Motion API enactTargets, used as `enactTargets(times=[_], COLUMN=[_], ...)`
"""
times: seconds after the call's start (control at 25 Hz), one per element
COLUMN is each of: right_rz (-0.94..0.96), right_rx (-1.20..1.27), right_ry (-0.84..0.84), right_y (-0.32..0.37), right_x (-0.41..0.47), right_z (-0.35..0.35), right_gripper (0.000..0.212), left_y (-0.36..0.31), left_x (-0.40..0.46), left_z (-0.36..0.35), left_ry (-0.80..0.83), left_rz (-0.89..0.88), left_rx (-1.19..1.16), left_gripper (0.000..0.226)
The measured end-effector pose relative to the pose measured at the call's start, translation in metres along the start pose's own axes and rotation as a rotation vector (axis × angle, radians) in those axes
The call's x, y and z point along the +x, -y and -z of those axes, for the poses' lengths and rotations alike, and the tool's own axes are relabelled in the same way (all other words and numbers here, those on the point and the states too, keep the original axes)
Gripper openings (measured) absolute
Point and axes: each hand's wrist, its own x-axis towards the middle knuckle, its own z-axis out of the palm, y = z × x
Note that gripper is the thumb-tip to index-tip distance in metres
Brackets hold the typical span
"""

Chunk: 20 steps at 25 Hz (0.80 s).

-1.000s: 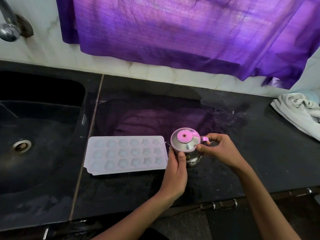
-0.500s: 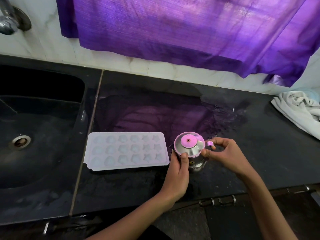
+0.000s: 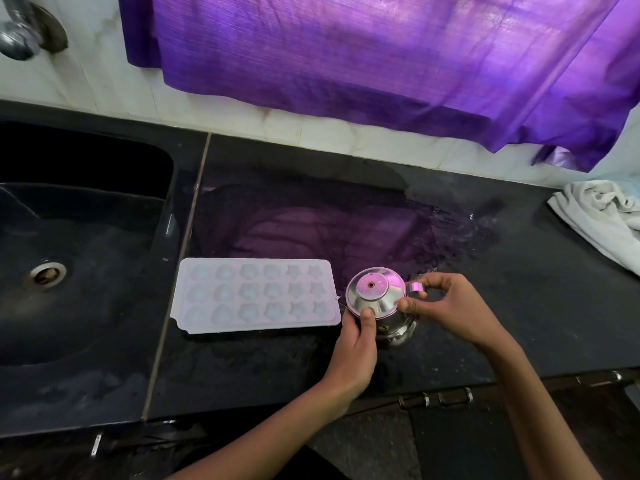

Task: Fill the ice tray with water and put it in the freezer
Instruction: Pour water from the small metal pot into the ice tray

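A pale ice tray [image 3: 256,295] with flower and star shaped cells lies flat on the black counter [image 3: 519,289], just right of the sink. Touching its right end stands a small steel jug [image 3: 377,303] with a domed lid. My left hand [image 3: 356,344] wraps the jug's near side, thumb pressed on the lid's rim. My right hand [image 3: 446,306] pinches the jug's handle and the lid edge from the right. I cannot tell whether the tray's cells hold water.
A black sink [image 3: 69,271] with a round drain fills the left; a steel tap [image 3: 17,39] juts from the wall above it. Purple cloth [image 3: 381,57] hangs along the back wall. A white towel [image 3: 602,216] lies at the far right. The counter behind the jug is wet.
Both hands stay on the jug with nearly the same grip. The view has shifted slightly, so the jug and tray sit a little lower and further right in the frame.
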Motion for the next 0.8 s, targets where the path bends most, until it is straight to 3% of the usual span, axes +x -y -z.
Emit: enactTargets(times=[0.2, 0.32, 0.52, 0.8], right_rz=[0.009, 0.002, 0.002, -0.027], right_rx=[-0.037, -0.041, -0.036, 0.110], right_ry=[-0.008, -0.004, 0.006, 0.004], right_y=[0.008, 0.010, 0.009, 0.004], right_x=[0.000, 0.000, 0.000, 0.000], right_z=[0.000, 0.001, 0.003, 0.004], right_gripper=[0.062, 0.056, 0.055, 0.062], left_y=[-0.004, -0.007, -0.008, -0.011], left_x=[-0.002, -0.003, -0.003, -0.004], left_z=[0.001, 0.000, -0.001, -0.001], left_ry=[0.001, 0.005, 0.000, -0.011], left_rz=[0.012, 0.013, 0.000, -0.076], left_rx=[0.002, 0.002, 0.002, 0.001], left_gripper=[0.048, 0.047, 0.046, 0.022])
